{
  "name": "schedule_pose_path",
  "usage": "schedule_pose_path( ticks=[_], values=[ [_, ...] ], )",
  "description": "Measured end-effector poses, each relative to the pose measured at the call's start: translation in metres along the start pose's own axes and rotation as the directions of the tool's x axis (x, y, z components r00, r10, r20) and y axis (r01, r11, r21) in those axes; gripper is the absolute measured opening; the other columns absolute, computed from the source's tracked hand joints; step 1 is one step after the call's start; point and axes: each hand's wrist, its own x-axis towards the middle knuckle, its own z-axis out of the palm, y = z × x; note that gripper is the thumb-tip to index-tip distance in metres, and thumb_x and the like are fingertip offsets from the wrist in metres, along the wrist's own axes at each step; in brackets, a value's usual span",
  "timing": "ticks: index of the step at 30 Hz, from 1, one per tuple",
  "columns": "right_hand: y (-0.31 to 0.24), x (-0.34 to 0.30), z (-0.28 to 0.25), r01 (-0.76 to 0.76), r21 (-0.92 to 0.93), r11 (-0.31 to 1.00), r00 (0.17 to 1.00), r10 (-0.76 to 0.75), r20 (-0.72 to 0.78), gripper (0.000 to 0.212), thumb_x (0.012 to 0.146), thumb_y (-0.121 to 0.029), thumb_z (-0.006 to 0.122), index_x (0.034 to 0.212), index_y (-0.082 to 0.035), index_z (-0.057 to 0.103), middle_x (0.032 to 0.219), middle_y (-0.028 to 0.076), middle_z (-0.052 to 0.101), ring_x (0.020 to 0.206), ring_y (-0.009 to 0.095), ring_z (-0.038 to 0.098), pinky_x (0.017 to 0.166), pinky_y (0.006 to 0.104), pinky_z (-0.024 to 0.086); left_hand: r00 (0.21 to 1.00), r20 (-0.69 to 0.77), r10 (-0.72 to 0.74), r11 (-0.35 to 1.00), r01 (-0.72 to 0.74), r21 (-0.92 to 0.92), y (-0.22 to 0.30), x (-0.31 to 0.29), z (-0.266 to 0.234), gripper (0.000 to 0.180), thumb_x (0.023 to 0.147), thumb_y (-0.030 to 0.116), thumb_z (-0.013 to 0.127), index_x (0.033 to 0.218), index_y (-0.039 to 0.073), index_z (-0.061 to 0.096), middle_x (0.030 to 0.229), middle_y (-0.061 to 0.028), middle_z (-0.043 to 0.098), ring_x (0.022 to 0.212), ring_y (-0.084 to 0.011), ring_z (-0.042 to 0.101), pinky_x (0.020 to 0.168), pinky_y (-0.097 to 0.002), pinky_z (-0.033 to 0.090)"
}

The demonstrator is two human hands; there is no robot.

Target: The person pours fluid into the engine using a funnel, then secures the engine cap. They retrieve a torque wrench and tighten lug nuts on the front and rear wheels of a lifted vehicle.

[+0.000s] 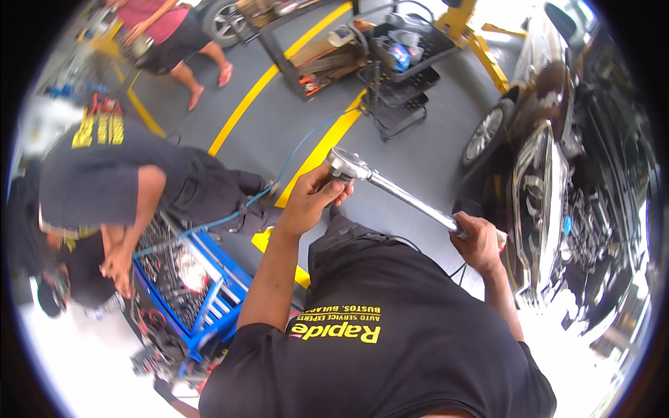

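Note:
A long chrome torque wrench (411, 198) lies across in front of my body, its round ratchet head at the left end. My left hand (311, 198) is closed at that head, thumb and fingers around a dark socket-like piece under it. Around the handle at the other end, my right hand (479, 242) is wrapped, hiding most of the grip. The tool is held in the air above the grey floor, its shaft slanting down to the right.
On the right stands a dark car (540, 202) with its engine bay exposed. A black tool cart (394, 90) is ahead. At left, a co-worker (111, 177) bends by a blue tool drawer (230, 265); a blue hose (300, 146) crosses the floor. Another person (167, 38) stands far left.

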Motion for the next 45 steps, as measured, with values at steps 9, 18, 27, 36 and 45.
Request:
schedule_pose_path(
  ticks=[9, 18, 27, 36, 45],
  values=[
    [0.003, 0.056, -0.01, -0.301, 0.085, 0.95, 0.947, 0.309, -0.091, 0.023, 0.078, -0.005, 0.075, 0.099, -0.006, 0.065, 0.077, 0.013, 0.067, 0.078, 0.037, 0.068, 0.072, 0.0471, 0.051, 0.916, 0.398, -0.038, 0.943, 0.165, -0.289, -0.001, 0.174, -0.048, 0.072, 0.106, 0.044, 0.061, 0.154, -0.006, 0.044, 0.095, -0.0144, 0.065, 0.078, -0.0131, 0.056, 0.063, -0.0242, 0.044],
    [-0.036, 0.12, -0.004, -0.594, 0.089, 0.799, 0.773, 0.598, -0.211, 0.02, 0.083, -0.007, 0.072, 0.098, -0.007, 0.06, 0.074, 0.014, 0.066, 0.075, 0.039, 0.066, 0.071, 0.0508, 0.049, 0.491, 0.779, -0.391, 0.593, 0.781, -0.195, 0.019, 0.353, -0.052, 0.078, 0.107, 0.064, 0.041, 0.156, 0.004, 0.044, 0.071, -0.0029, 0.052, 0.051, -0.0075, 0.04, 0.046, -0.0229, 0.037],
    [-0.038, 0.098, -0.019, -0.765, 0.1, 0.637, 0.625, 0.771, -0.123, 0.019, 0.083, -0.009, 0.07, 0.101, -0.008, 0.063, 0.071, 0.015, 0.066, 0.072, 0.04, 0.065, 0.072, 0.0502, 0.049, 0.179, 0.689, -0.702, 0.585, 0.696, 0.416, -0.003, 0.413, 0.029, 0.062, 0.099, 0.053, 0.041, 0.121, 0.002, 0.067, 0.056, -0.0007, 0.043, 0.043, -0.0086, 0.037, 0.041, -0.0261, 0.035],
    [0.006, 0.043, -0.076, -0.821, 0.564, -0.09, 0.522, 0.284, 0.804, 0.03, 0.085, -0.016, 0.082, 0.111, -0.004, 0.071, 0.092, 0.005, 0.073, 0.084, 0.015, 0.069, 0.077, 0.0335, 0.055, 0.143, 0.873, -0.467, 0.842, 0.373, 0.39, -0.011, 0.46, 0.081, 0.06, 0.094, 0.048, 0.044, 0.113, -0.002, 0.071, 0.074, -0.0061, 0.063, 0.052, -0.0087, 0.052, 0.047, -0.0236, 0.04],
    [0.08, 0.099, -0.037, -0.769, 0.628, -0.123, 0.468, 0.56, 0.683, 0.017, 0.085, -0.011, 0.077, 0.096, -0.002, 0.068, 0.085, 0.004, 0.07, 0.077, 0.013, 0.067, 0.072, 0.0302, 0.054, 0.917, 0.304, -0.258, -0.432, -0.391, 0.813, -0.104, 0.638, -0.087, 0.052, 0.103, 0.053, 0.053, 0.135, 0.013, 0.066, 0.131, -0.0128, 0.07, 0.126, -0.0384, 0.063, 0.108, -0.0647, 0.039]
  ],
)
